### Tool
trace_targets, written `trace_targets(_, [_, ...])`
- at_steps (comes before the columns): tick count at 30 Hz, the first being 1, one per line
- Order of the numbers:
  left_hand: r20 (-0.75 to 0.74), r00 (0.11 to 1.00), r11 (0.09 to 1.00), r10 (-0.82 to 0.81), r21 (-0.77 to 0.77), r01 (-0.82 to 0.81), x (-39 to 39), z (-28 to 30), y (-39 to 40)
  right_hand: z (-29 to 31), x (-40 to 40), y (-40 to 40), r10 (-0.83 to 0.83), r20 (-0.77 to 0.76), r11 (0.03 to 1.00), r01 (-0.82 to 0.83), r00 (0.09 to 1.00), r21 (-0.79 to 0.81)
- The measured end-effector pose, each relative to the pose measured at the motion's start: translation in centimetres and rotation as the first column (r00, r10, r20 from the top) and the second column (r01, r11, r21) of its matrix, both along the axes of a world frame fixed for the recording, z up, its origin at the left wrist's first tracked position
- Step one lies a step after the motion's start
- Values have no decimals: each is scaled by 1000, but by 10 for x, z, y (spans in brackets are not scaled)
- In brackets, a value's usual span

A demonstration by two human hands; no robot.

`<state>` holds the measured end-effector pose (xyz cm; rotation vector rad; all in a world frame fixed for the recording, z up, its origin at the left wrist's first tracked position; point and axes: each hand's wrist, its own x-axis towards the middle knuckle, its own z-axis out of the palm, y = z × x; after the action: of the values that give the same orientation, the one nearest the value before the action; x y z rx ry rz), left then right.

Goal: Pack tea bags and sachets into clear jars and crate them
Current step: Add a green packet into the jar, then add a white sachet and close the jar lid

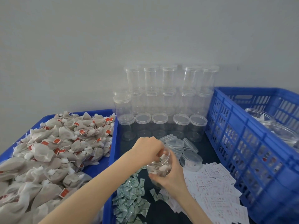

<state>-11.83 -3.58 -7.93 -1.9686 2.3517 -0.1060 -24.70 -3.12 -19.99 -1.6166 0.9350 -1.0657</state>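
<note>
A clear jar [159,167], partly filled with tea bags, is tilted over the dark table. My right hand [171,175] grips it from the side and below. My left hand [149,148] has its fingers curled into the jar's mouth; whether they pinch anything is hidden. A heap of grey-brown tea bags [53,152] with red tags fills the blue tray [111,152] at the left. Small green sachets [131,199] lie in front of the jar, and white sachets with red print [215,186] lie to its right.
Stacks of empty lidded jars [163,101] stand against the wall. Loose clear lids [182,147] lie behind the held jar. A blue slotted crate [239,131] at the right holds a few clear jars [275,126].
</note>
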Motion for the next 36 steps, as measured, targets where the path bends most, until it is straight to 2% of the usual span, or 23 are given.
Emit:
trace_targets(2, [68, 998, 999, -20, -27, 22, -5, -2, -1, 0, -3, 1, -3, -8, 1000, 3, 1000, 2])
trace_targets(4, [46, 999, 999, -28, -31, 29, -5, -4, -4, 1, -7, 1, -7, -13, 1000, 7, 1000, 10])
trace_targets(8, [-177, 983, 993, -42, -114, 22, 0, 1, -11, 2, -19, -5, -43, -15, 999, 43, 999, 8])
trace_targets(11, [-327, 945, 972, 20, -216, -95, 1, -2, -17, 2, -31, -12, -86, -4, 996, 86, 996, 1])
trace_targets(13, [-414, 906, 962, 86, -201, -183, -1, -8, -24, 3, -38, -15, -109, 10, 994, 109, 994, 7])
trace_targets(16, [-486, 856, 963, 175, -98, -252, -2, -21, -38, 1, -51, -18, -157, 33, 988, 157, 987, 3])
trace_targets(18, [-457, 870, 979, 184, 8, -203, -7, -30, -46, 2, -62, -20, -193, 38, 981, 193, 981, -2])
trace_targets(22, [-316, 944, 979, 96, 202, -32, -37, -56, -53, 6, -83, -23, -248, 50, 968, 250, 967, -30])
trace_targets(26, [-246, 969, 948, -18, 303, 95, -70, -97, -54, 7, -105, -25, -318, 73, 946, 321, 945, -36])
trace_targets(30, [-207, 978, 963, -20, 258, 74, -89, -132, -46, 4, -124, -28, -355, 68, 933, 358, 933, -38])
trace_targets(36, [-375, 924, 981, 71, 193, 3, -86, -138, -46, -2, -135, -31, -377, 44, 925, 379, 925, -33])
